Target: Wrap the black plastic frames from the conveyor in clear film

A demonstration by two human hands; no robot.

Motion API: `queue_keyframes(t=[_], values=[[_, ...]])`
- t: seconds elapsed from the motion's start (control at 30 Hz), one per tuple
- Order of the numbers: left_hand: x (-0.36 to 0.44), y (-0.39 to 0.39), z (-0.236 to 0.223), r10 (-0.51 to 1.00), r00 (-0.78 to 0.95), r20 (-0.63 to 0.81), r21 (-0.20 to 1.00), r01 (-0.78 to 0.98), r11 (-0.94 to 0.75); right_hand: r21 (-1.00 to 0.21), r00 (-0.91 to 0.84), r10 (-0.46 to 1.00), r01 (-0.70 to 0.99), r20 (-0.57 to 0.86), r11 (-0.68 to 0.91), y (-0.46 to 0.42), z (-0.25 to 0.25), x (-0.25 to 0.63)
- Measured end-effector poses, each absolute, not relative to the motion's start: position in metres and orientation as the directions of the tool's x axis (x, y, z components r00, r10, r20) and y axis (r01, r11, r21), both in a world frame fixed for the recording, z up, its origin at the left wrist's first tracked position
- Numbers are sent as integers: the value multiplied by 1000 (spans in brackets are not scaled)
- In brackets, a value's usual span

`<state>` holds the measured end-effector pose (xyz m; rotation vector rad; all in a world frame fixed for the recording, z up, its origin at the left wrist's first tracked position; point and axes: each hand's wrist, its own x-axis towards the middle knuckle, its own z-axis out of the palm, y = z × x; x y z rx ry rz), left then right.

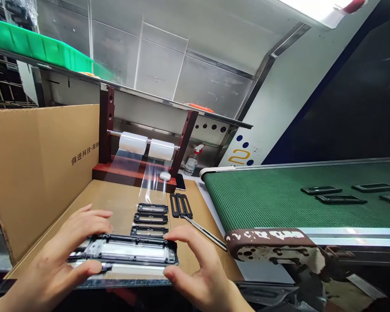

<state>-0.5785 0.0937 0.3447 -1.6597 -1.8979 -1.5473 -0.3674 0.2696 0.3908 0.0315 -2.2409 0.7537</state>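
Between my hands is a long black plastic frame (133, 251) with a clear window, tilted slightly toward me above the cardboard work surface. My left hand (73, 245) is at its left end, thumb below and fingers above. My right hand (201, 264) pinches the right end between thumb and forefinger. Partly hidden under the left end is at least one more dark part. Beyond it, several similar frames (151, 218) lie in a column on clear film (152, 182). To their right are black open frames (181, 205) and a slim silver knife-like tool (206, 233).
Two film rolls (133, 143) hang on a dark red stand (133, 175) at the back. A cardboard wall (42, 173) closes the left side. On the right runs a green conveyor belt (273, 195) carrying several black frames (341, 199). A spray bottle (191, 162) stands behind.
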Motion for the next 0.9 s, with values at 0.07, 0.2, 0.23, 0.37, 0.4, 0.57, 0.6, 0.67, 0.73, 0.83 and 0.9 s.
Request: queue_keyframes(t=[0.07, 0.2, 0.23, 0.37, 0.4, 0.57, 0.6, 0.67, 0.73, 0.83, 0.9], values=[[-573, 95, 342, 624, -409, 666, 628, 759, -172, -730, -786, 337, -201, 518, 654, 265, 384, -370], [-563, 95, 346, 666, -459, 588, 701, 700, -137, -981, -909, 373, -150, 187, 126, 259, 367, -375], [-561, 94, 349, 690, -477, 544, 732, 672, -112, -980, -914, 356, -166, 194, 107, 259, 364, -376], [-554, 90, 360, 791, -539, 291, 871, 491, 13, -736, -791, 286, -280, 541, 617, 263, 361, -370], [-553, 89, 363, 799, -554, 234, 897, 440, 42, -609, -749, 227, -281, 623, 742, 265, 363, -369], [-555, 89, 370, 888, -458, 48, 966, 246, 75, -295, -638, 71, -252, 767, 922, 268, 377, -366], [-556, 89, 369, 902, -429, 41, 974, 217, 58, -288, -631, 71, -248, 772, 925, 268, 379, -366], [-558, 89, 368, 913, -407, 28, 986, 163, 43, -279, -627, 66, -247, 776, 928, 268, 383, -367], [-558, 89, 367, 893, -450, -15, 989, 126, 80, -273, -624, 58, -254, 779, 928, 269, 386, -368], [-555, 86, 368, 841, -537, -67, 969, 166, 184, -265, -630, 51, -250, 775, 931, 270, 387, -368], [-554, 85, 368, 804, -594, 36, 927, 319, 195, -262, -633, 51, -245, 773, 934, 271, 387, -368]])
